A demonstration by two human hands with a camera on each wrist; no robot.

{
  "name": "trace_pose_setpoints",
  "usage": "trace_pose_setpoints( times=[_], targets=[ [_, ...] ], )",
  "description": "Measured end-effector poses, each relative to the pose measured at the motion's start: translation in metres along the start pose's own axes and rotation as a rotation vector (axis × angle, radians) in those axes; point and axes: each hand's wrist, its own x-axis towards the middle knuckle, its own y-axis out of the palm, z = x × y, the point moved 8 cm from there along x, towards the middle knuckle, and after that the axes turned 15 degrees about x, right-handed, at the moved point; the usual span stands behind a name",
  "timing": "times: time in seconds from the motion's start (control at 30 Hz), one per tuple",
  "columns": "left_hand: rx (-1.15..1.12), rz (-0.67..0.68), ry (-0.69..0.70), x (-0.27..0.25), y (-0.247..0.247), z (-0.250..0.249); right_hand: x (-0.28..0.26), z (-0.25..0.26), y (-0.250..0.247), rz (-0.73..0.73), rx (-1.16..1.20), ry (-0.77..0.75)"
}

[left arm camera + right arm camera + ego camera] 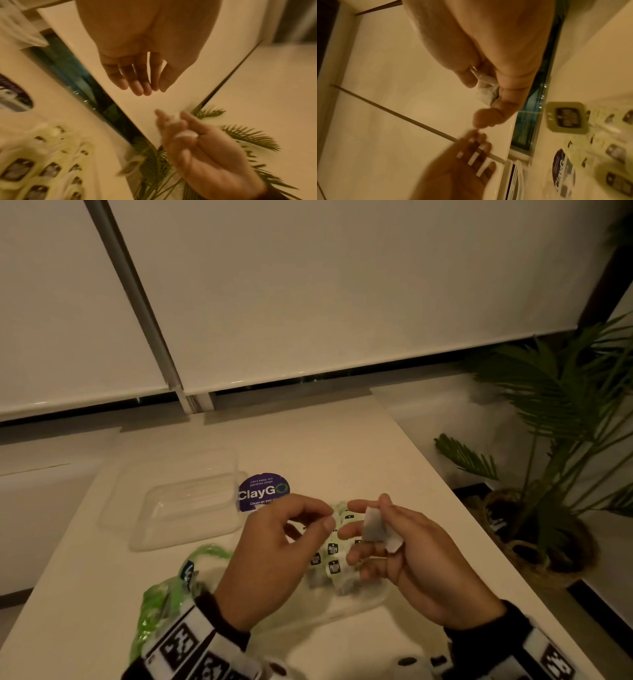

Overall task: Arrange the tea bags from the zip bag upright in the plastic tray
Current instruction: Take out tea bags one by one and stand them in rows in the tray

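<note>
My right hand [363,523] holds a white tea bag [375,527] above the table, pinched between thumb and fingers; in the right wrist view the tea bag [486,93] looks crumpled against the palm. My left hand [325,518] hovers just left of it, fingers loosely curled, and the left wrist view shows nothing between the fingers [147,88]. Under both hands lies a pile of tea bags [330,559] with pale green tags. The clear plastic tray [178,537] sits to the left with no tea bags in it. The green zip bag [161,601] lies crumpled at the near left.
A round purple ClayGo sticker [263,491] is on the white table [359,446] between tray and hands. The table's right edge runs diagonally, with a potted palm [561,419] in a woven basket on the floor beyond it. White blinds hang behind.
</note>
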Motion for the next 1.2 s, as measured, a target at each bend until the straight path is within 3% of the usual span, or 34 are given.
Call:
trace_pose_setpoints(
  times=[0.13,0.27,0.47,0.53,0.63,0.7,0.83,0.93,1.03,1.1,1.2],
  targets=[
    [0.167,-0.005,0.196,-0.022,-0.002,-0.035,-0.005,-0.012,0.020,0.064,-0.029,0.048],
    [0.161,-0.081,0.067,-0.027,-0.008,-0.021,-0.013,-0.022,0.045,0.139,-0.068,0.101],
    [-0.053,-0.013,-0.041,-0.029,-0.017,0.000,-0.018,-0.029,0.061,0.199,-0.097,0.141],
    [-0.201,-0.016,-0.096,-0.028,-0.023,0.011,-0.020,-0.020,0.059,0.180,-0.179,0.071],
    [-0.525,0.059,-0.261,-0.027,-0.023,0.025,-0.022,0.016,0.051,0.113,-0.411,-0.237],
    [-0.668,0.137,-0.324,-0.030,-0.022,0.023,-0.028,0.030,0.057,0.179,-0.540,-0.382],
    [-0.751,0.272,-0.348,-0.031,-0.015,0.016,-0.036,0.023,0.091,0.432,-0.743,-0.395],
    [-0.743,0.325,-0.362,-0.034,-0.009,0.017,-0.031,0.020,0.102,0.456,-0.706,-0.415],
    [-0.574,0.201,-0.340,-0.033,-0.018,0.027,-0.022,0.025,0.097,0.377,-0.560,-0.436],
    [-0.462,0.051,-0.259,-0.031,-0.032,0.028,-0.017,0.027,0.090,0.301,-0.495,-0.434],
    [-0.440,-0.065,-0.108,-0.031,-0.045,0.012,-0.013,0.022,0.085,0.271,-0.410,-0.363]
  ],
)
